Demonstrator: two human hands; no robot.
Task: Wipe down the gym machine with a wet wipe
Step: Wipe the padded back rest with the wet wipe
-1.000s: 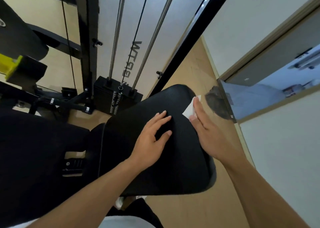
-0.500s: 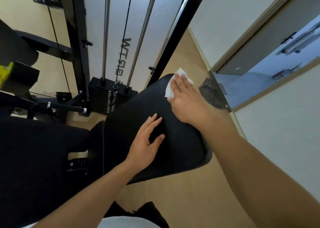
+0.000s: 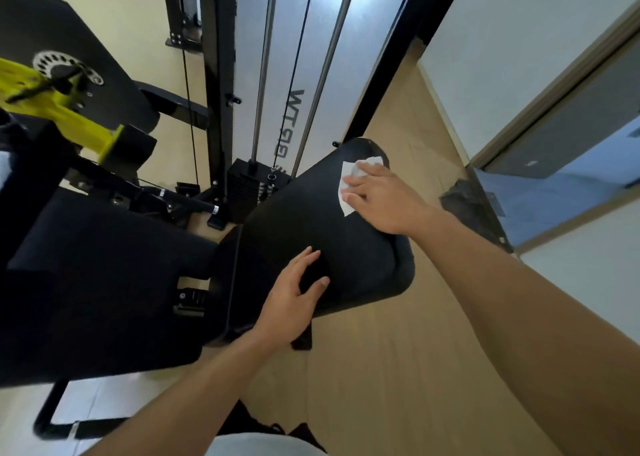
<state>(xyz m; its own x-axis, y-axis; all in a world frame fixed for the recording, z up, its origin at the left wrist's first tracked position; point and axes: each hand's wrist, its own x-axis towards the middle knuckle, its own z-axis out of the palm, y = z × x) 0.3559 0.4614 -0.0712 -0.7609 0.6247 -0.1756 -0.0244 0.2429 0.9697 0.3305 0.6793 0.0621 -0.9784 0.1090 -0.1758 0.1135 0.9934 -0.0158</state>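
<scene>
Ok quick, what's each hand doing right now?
Left hand: open, fingers spread, resting flat on the black seat pad.
Right hand: open, straight fingers pressing the white wet wipe onto the pad's far end.

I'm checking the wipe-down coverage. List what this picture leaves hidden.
- Head view: most of the wet wipe lies under the right hand.
- Seat pad: the patch under the left hand is covered.
- Weight stack: plate labels too small to read.
</scene>
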